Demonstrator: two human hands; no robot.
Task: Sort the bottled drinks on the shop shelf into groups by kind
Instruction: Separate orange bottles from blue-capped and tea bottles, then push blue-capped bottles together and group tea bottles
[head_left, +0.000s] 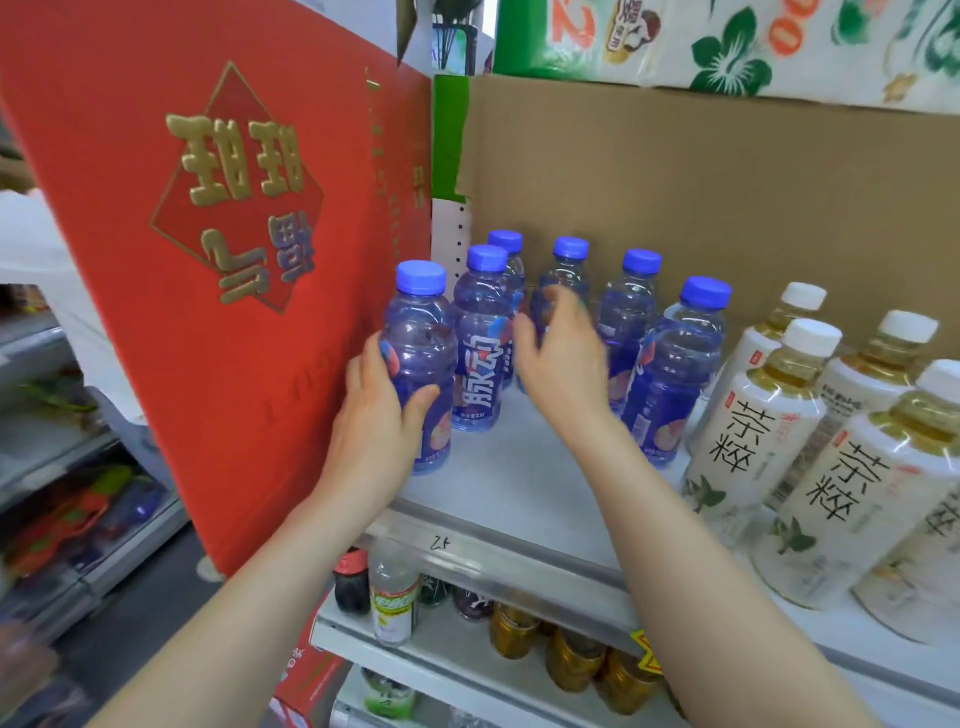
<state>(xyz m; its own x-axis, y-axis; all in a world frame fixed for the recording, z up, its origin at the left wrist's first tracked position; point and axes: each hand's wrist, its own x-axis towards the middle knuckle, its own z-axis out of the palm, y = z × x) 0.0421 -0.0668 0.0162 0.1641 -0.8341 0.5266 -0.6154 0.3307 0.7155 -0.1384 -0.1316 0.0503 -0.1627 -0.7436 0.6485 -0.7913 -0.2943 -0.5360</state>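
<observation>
Where set beside red carton (234, 260), found front blue-capped bottle (421, 338) gripped by left hand (382, 415); found right hand (558, 358) slack-fingered among other blue-capped bottles (631, 306), holding nothing.

**A Shop Full of Drinks**

This is a shop. A long white shelf (519, 499) holds many of the same drink side by side. There are blue-capped bottles (480, 343) in a bunch, and white bottles (753, 431) with matching labels right next to them. A clear price strip (467, 545) runs along the front edge, with a number written on it. Just below is a lower shelf (452, 644) packed with gold cans (574, 660) and other bottles, and a yellow tag (647, 656) shows by the cans. A big red carton (208, 260) stands at the left end. Printed boxes (727, 41) sit on top.
</observation>
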